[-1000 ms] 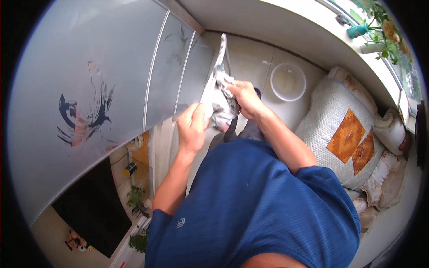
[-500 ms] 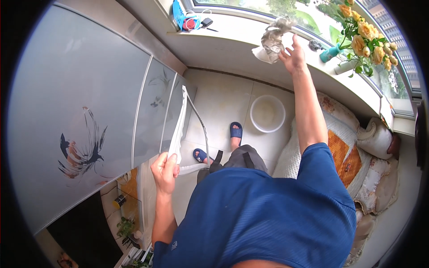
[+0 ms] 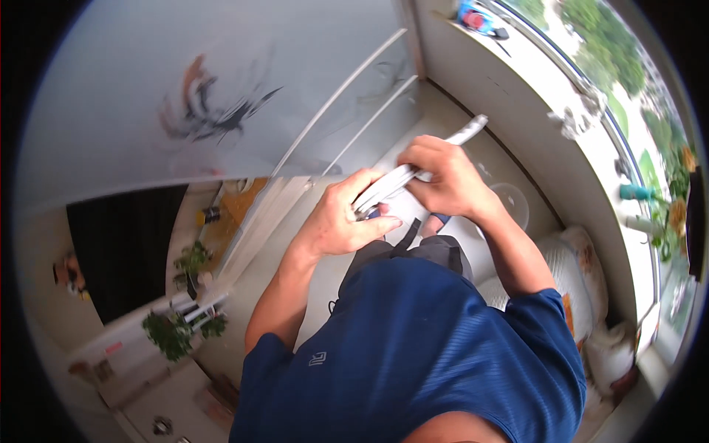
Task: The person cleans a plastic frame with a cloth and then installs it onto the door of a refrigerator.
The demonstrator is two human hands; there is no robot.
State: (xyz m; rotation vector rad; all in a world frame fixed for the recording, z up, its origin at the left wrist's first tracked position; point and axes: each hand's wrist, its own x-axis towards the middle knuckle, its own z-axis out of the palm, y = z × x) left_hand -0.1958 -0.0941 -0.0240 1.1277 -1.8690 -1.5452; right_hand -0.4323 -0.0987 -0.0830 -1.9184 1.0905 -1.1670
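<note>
Both my hands meet in front of my body around a long white flexible strip (image 3: 384, 186), gathered into a narrow bundle. My left hand (image 3: 332, 218) is closed around its lower left end, thumb in front. My right hand (image 3: 447, 173) grips it farther along, fingers curled over the top. One end of the strip sticks out beyond the right hand toward the window wall. Motion blurs the picture, and the fingers partly cover the bundle. A crumpled pale grey piece (image 3: 574, 122), of a material I cannot make out, lies on the windowsill.
A white round basin (image 3: 511, 207) stands on the floor, partly behind my right forearm. Glossy grey cabinet doors (image 3: 295, 66) rise at the left. The windowsill (image 3: 543, 92) holds a teal vase (image 3: 635, 192). A covered sofa (image 3: 569, 269) is at the right; potted plants (image 3: 166, 332) stand lower left.
My right hand has come back from the windowsill, leaving the crumpled piece there, and now grips the strip. The hanging strip is gathered between both hands. My view has turned left.
</note>
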